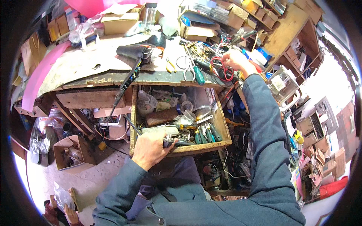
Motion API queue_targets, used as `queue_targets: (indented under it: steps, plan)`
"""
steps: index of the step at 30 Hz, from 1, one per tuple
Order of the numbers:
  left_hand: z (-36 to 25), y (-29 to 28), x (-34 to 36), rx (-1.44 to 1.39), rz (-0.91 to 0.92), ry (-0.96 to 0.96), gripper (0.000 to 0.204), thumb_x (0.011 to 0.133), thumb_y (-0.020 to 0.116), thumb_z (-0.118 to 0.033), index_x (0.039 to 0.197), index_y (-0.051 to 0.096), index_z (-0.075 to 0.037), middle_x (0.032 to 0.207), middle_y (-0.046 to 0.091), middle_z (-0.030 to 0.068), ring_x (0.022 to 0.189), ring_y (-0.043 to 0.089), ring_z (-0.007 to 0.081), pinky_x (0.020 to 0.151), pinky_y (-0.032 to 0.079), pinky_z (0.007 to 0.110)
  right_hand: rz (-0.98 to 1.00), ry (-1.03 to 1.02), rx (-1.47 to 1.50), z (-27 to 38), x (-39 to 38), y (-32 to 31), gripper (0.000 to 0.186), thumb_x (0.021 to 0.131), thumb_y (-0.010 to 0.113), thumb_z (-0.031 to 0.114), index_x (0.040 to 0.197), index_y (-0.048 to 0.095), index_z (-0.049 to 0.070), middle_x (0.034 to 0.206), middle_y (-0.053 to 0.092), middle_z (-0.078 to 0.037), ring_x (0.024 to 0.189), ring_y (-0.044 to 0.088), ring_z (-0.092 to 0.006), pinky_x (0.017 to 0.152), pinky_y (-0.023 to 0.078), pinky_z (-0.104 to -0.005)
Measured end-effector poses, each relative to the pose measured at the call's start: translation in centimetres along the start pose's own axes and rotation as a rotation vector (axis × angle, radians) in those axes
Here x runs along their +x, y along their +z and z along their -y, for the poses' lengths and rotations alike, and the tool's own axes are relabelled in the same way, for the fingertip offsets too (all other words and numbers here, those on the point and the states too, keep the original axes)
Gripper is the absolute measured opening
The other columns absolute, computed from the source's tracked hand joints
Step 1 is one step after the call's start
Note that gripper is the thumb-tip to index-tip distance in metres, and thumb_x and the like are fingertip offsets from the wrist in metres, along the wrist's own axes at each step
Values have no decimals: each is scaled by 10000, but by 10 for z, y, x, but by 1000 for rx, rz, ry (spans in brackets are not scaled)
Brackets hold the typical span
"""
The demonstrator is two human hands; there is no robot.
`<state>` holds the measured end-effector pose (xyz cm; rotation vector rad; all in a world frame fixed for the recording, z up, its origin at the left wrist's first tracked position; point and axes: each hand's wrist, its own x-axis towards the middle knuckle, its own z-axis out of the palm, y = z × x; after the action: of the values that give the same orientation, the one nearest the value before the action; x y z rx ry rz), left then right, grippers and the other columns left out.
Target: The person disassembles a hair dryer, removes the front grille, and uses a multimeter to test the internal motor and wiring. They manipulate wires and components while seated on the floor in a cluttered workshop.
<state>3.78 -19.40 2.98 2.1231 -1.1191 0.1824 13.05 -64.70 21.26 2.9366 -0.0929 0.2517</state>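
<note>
Stretching across the upper middle, a long, worn wooden tabletop [158, 76], overlaid toward the left end by a pale, flat sheet [85, 64]. Standing open beneath the front edge, a rectangular wooden drawer [223, 122], crowded with tools and plastic bags. On the pale grey floor [107, 165], left of the drawer and apart from it, an open brown cardboard box [77, 167]. Heaped on the right part of the tabletop, a tangle of thin, many-coloured wires [194, 51]. Nearer the middle of the tabletop, a black, hair-dryer-shaped appliance [130, 52], handle reaching out over the front edge. Reaching into the wires near the tabletop's right end, the right grip [239, 62], fingers bent; cannot tell whether clamped on a wire or merely touching. At the drawer's left front corner, the left grip [151, 150], fingers curled, with a small, dark, metallic piece [168, 142] at the fingertips; cannot tell whether clamped on that or on the drawer's front edge. Inside the drawer, left of centre, a brown rectangular block [162, 116]; toward the right front corner, a row of green-and-black-handled tools [203, 135]. At the tabletop's front edge, a teal-handled screwdriver [198, 75]; left of it, small yellow-handled pliers [171, 66]. Just beside the right grip, loops of thin red wire [225, 69].
</note>
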Motion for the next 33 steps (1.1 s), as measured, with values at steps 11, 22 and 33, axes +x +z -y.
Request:
queue_targets:
  steps: [11, 22, 33]
  plan:
    - [2, 8, 2, 56, -15, -43, 453, 906, 726, -480, 761, 624, -64, 678, 642, 180, 662, 661, 401, 596, 527, 474, -106, -28, 605, -1, 18, -6, 151, 983, 580, 165, 1055, 547, 37, 849, 712, -107, 687, 632, -228, 664, 512, -368]
    - [3, 0, 2, 74, 68, -72, 423, 917, 711, -458, 853, 667, -42, 734, 670, 197, 693, 681, 393, 636, 541, 478, -295, 84, -115, 31, 51, -18, 423, 942, 639, 578, 977, 732, 166, 915, 731, -141, 911, 707, -373, 776, 553, -466]
    - [10, -5, 5, -105, -47, 31, 579, 821, 765, -573, 970, 658, -24, 896, 683, 175, 838, 677, 375, 750, 534, 449, -363, 179, -159, 12, 65, 31, 287, 912, 651, 330, 965, 669, 49, 987, 724, -229, 926, 701, -440, 812, 558, -543]
